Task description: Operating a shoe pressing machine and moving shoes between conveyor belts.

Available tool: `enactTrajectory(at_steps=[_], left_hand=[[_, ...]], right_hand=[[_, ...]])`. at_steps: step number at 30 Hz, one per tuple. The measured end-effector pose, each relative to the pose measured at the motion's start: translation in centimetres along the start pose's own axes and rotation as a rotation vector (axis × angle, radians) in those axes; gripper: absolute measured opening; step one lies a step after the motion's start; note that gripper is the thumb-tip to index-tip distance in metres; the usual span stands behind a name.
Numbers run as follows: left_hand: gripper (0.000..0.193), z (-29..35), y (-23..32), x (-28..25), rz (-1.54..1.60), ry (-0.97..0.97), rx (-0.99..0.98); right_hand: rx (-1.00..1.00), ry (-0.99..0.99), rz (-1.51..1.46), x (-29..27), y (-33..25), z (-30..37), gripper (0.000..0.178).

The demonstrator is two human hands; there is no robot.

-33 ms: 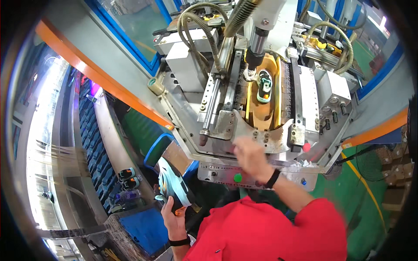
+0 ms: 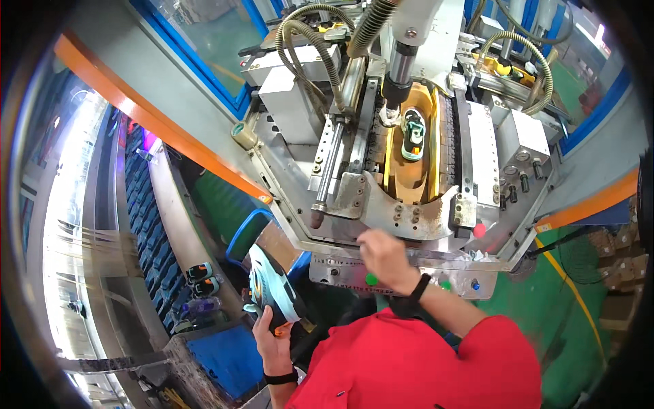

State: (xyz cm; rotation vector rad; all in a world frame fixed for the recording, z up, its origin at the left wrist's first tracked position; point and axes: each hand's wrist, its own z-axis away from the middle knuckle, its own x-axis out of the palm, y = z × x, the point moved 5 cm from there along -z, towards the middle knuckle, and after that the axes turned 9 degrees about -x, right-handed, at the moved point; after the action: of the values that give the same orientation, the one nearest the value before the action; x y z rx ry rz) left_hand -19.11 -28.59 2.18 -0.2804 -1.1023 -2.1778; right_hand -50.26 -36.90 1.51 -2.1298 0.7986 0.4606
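At the near left, my left hand point(image 2: 272, 343) is clamped on the near end of a pale blue shoe point(image 2: 271, 285) with dark and orange parts, held tilted, far end up. My right hand point(image 2: 386, 258) hangs near the front edge of a metal machine point(image 2: 398, 221), its fingers curled inward; they are small and partly turned away, so I cannot tell whether they grip anything. Farther off, a second shoe point(image 2: 413, 133), pale with dark and orange patches, rests in the machine's yellow-sided trough point(image 2: 411, 189). Left of me, dark shoes point(image 2: 200, 272) with orange lie beside a clear bottle point(image 2: 201, 306).
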Motion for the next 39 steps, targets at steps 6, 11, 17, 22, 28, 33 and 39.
enactTrajectory(at_steps=[6,11,17,22,28,33,39], left_hand=[[0.025,2.3,-1.0,3.4,-0.055,0.027,0.004],[0.028,3.6,-2.2,2.5,-0.063,0.101,0.02],[0.028,3.5,-2.7,1.9,-0.015,0.032,0.023],[0.032,3.6,-3.2,1.8,0.031,0.044,0.031],[0.031,3.7,-4.5,2.1,0.025,0.028,0.031],[0.028,4.1,-5.5,1.8,0.056,0.009,0.041],[0.028,7.9,-6.9,0.0,0.065,0.092,0.109]], right_hand=[[0.225,-0.513,0.031,13.0,7.3,13.7,0.026],[0.095,-0.479,0.157,13.5,8.1,14.1,0.031],[0.087,0.016,-0.262,-4.4,0.4,-2.7,0.015],[-0.27,0.824,0.112,-22.2,5.9,-24.8,0.063],[-0.11,0.55,-0.345,-23.1,7.1,-32.2,0.029],[-0.14,0.553,-0.447,-23.6,7.6,-31.7,0.029],[-0.257,0.604,-0.34,-21.3,11.5,-33.5,0.034]])
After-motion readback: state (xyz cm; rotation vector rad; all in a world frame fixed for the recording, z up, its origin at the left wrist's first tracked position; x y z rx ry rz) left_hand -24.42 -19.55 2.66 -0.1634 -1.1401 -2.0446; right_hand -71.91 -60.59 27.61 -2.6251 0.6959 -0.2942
